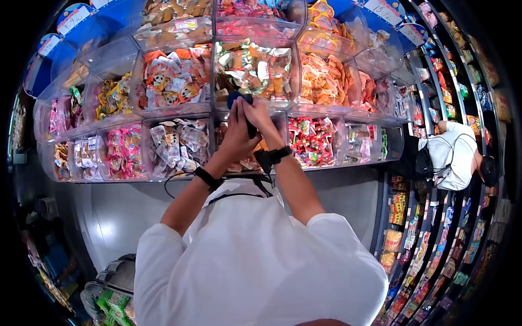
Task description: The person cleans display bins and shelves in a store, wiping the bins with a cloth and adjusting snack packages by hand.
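Both hands are together over the middle of the clear snack bins. My left hand (237, 133) is closed around a dark object (239, 98) whose rounded blue-black top shows above the fingers; what it is I cannot make out. Against its right side lies my right hand (258, 116), fingers bent onto the same object. Just beyond the fingertips is a bin of green, white and brown packets (255, 65). Below the hands, a front bin is partly hidden by them. A black band sits on each wrist.
Panda-printed packets (176, 79) fill a bin to the left, orange packets (326, 79) one to the right. Red candies (312, 141) lie in front. Another person (454, 155) in a white top is at the right shelves. A basket (117, 277) with green packages stands lower left.
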`<state>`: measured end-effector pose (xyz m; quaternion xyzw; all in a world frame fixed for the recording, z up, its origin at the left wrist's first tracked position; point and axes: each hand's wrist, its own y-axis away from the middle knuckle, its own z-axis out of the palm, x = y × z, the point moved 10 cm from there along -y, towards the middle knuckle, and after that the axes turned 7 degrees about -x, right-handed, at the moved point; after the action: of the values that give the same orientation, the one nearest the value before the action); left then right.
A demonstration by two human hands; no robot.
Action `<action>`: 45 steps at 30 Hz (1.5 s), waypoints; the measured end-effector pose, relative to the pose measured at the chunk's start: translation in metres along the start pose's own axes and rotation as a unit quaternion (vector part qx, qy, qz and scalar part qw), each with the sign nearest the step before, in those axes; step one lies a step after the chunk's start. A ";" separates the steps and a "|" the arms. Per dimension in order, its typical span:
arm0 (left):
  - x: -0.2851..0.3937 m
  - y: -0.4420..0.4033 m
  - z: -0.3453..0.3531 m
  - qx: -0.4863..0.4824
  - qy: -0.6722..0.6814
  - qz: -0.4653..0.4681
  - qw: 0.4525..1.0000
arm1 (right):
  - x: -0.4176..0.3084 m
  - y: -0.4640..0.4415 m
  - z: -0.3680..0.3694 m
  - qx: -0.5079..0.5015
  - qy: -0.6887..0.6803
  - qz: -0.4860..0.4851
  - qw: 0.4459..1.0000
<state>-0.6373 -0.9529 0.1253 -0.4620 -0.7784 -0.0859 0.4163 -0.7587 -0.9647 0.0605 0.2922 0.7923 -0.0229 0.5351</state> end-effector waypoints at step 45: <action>-0.151 -0.123 -0.086 0.058 -0.078 0.018 0.995 | -0.184 -0.161 0.059 0.069 0.459 -0.097 0.881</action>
<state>-0.6514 -1.1634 0.1010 -0.4564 -0.8034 0.0035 0.3824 -0.7411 -1.1993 0.1496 0.2279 0.9699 0.0071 0.0854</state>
